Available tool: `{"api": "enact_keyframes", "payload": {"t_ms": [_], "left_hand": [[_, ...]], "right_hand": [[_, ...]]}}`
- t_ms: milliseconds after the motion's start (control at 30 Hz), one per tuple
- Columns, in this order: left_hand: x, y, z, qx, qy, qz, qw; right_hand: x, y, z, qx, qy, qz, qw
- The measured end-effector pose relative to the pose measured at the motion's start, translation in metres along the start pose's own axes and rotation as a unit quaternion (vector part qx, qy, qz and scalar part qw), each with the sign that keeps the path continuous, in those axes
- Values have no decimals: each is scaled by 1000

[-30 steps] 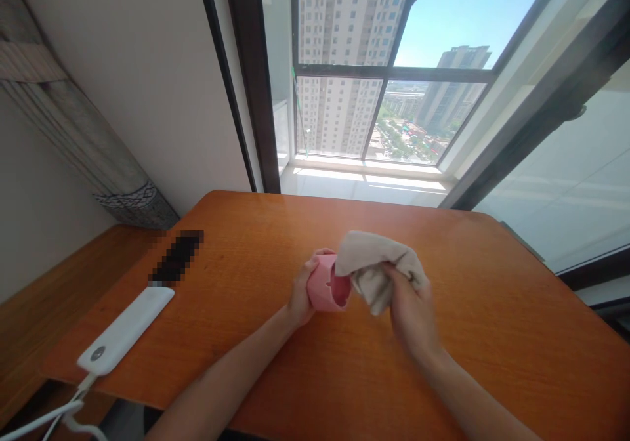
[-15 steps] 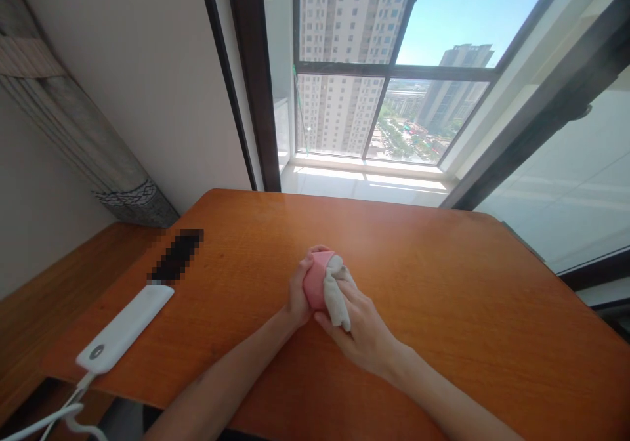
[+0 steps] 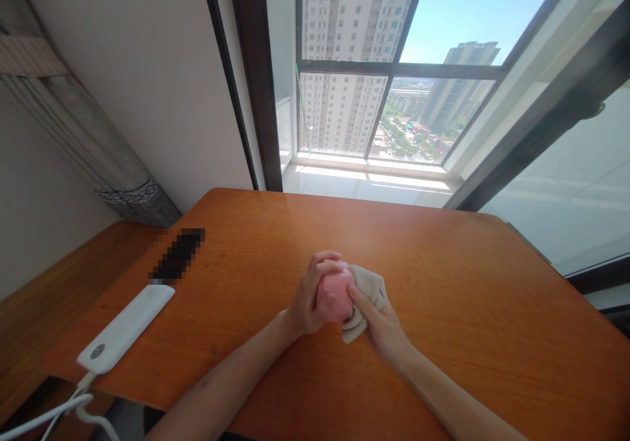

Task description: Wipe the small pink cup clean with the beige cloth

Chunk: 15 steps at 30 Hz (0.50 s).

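My left hand [image 3: 309,295] is wrapped round a small pink cup [image 3: 335,295] and holds it just above the orange wooden table [image 3: 467,336], near its middle. My right hand [image 3: 381,326] presses a beige cloth [image 3: 367,296] against the cup's right side, fingers closed on the cloth. The cloth is bunched between the cup and my right fingers, and part of it hangs below them. The cup's mouth is hidden.
A white power bank [image 3: 125,329] with a white cable [image 3: 44,418] lies at the table's left edge, beside a blurred dark object [image 3: 177,255]. A large window [image 3: 384,100] stands beyond the far edge. A rolled grey mat [image 3: 73,132] leans against the left wall.
The cloth was spread loosely above the cup a second ago and is now bunched against its side. My left hand has turned the cup, and my right hand has come in close.
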<state>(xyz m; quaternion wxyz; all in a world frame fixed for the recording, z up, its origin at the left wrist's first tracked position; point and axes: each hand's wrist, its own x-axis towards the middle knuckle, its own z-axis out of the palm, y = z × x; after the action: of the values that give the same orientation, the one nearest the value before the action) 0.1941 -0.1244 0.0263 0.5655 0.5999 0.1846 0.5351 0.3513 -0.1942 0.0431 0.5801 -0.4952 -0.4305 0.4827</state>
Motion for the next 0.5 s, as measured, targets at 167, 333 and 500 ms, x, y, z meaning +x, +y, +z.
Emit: {"api": "enact_keyframes", "payload": {"t_ms": [167,333,500], "left_hand": [[12,0,8,-219,30,-205,954],[19,-3,9,-239,53,-300,922],[6,-16,9,-78,79,-88,990]], "right_hand": [[-7,3,-7,-201,-190,-192,942],[-7,10,-5,-247,-149,-139,947],[-1,2,-1,-48,-11,31,998]]}}
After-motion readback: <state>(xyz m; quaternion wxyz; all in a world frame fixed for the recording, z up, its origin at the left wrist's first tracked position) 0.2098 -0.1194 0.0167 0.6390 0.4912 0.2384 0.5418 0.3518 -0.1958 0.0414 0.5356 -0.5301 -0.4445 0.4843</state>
